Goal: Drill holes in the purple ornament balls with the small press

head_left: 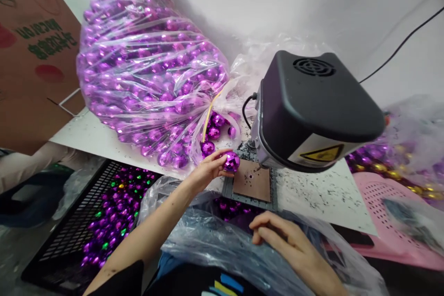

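Note:
My left hand [208, 170] is closed on a shiny purple faceted ball [231, 162], pinched by the fingertips at the left edge of a brown square board [255, 182]. The board has a small hole and lies on the grey metal base [274, 194] of a machine with a black housing [312, 106]. Lower down, my right hand [282, 236] hovers over a clear plastic bag [204, 236] at my lap. Its fingers are half curled and apart, with nothing visible in them. More purple balls [227, 208] show in that bag's opening.
A large clear sack [149, 64] full of purple balls lies on the white table [308, 194], its mouth open toward the machine. At left stand a cardboard box [34, 64] and a black crate [76, 212] of purple and green balls. A pink perforated basket [381, 203] is at right.

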A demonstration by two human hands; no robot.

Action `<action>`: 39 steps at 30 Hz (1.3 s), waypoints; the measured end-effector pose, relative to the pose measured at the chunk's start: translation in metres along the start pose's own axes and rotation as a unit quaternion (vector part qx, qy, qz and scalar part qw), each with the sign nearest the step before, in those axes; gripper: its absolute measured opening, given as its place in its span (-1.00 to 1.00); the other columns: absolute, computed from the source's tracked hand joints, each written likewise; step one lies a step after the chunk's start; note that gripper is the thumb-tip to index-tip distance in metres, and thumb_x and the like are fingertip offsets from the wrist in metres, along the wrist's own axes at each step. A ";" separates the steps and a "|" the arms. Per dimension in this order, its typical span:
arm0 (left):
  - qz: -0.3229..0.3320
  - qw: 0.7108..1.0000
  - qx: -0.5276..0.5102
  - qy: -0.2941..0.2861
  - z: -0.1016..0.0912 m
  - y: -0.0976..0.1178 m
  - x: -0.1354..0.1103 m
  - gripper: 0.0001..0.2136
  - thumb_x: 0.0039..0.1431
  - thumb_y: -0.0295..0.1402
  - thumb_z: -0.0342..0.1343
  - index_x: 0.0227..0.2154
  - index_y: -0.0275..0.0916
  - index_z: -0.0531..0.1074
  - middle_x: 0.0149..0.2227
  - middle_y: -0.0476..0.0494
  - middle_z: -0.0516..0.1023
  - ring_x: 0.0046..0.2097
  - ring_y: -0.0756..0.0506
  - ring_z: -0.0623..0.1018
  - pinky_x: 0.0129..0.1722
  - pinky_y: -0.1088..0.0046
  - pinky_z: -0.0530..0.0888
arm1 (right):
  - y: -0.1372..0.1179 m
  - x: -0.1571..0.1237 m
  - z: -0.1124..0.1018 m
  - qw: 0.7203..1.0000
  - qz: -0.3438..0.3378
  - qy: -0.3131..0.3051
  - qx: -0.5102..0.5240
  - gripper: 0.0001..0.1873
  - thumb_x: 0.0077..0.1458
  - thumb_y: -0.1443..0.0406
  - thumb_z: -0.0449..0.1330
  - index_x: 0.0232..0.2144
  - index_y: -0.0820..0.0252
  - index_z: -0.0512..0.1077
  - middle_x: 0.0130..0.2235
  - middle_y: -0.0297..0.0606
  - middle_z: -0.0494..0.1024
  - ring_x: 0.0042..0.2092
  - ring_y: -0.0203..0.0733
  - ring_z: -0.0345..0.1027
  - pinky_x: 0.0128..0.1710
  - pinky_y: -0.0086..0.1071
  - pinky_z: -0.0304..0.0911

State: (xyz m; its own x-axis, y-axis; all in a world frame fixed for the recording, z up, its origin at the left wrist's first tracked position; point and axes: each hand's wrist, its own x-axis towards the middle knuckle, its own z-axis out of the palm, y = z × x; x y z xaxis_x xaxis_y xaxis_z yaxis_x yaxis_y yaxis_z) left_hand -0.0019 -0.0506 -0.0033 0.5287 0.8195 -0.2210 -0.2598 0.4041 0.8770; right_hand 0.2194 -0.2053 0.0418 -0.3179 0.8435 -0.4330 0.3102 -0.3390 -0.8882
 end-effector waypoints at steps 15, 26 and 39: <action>0.254 0.839 0.479 0.052 0.039 -0.062 0.015 -0.66 0.36 -0.25 0.13 0.14 -0.17 0.31 0.09 -0.20 0.51 0.12 -0.22 0.47 0.18 0.12 0.33 | 0.014 -0.007 0.000 0.997 -0.022 0.070 -0.002 -0.54 0.27 -0.09 0.01 -0.21 0.12 0.46 -0.30 -0.30 0.54 -0.20 -0.30 0.41 -0.10 -0.44 0.27; 0.264 0.779 0.567 0.048 0.059 -0.067 0.013 -0.58 0.34 -0.31 0.14 0.19 -0.23 0.23 0.17 -0.30 0.43 0.23 -0.24 0.37 0.34 -0.03 0.11 | 0.010 -0.017 -0.030 0.988 -0.050 0.135 -0.055 -0.59 0.25 -0.06 0.06 -0.18 0.07 0.50 -0.30 -0.30 0.56 -0.21 -0.31 0.45 -0.15 -0.46 0.35; 0.230 0.808 0.532 0.108 0.066 -0.074 0.026 -0.70 0.19 -0.30 0.24 -0.04 -0.20 0.39 -0.04 -0.22 0.53 0.08 -0.28 0.47 0.34 -0.19 0.09 | -0.127 0.021 -0.114 0.750 -0.358 0.516 -0.208 -0.50 0.30 -0.05 0.03 -0.25 0.28 0.47 -0.37 -0.33 0.38 -0.36 -0.49 0.22 -0.36 -0.48 0.10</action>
State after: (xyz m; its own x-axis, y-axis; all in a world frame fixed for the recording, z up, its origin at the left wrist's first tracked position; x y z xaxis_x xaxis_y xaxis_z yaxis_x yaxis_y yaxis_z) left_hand 0.0843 -0.0864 -0.0457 0.3918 0.8812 0.2647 0.5135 -0.4481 0.7318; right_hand 0.2757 -0.0970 0.1636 0.2584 0.6932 0.6728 0.7124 0.3337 -0.6174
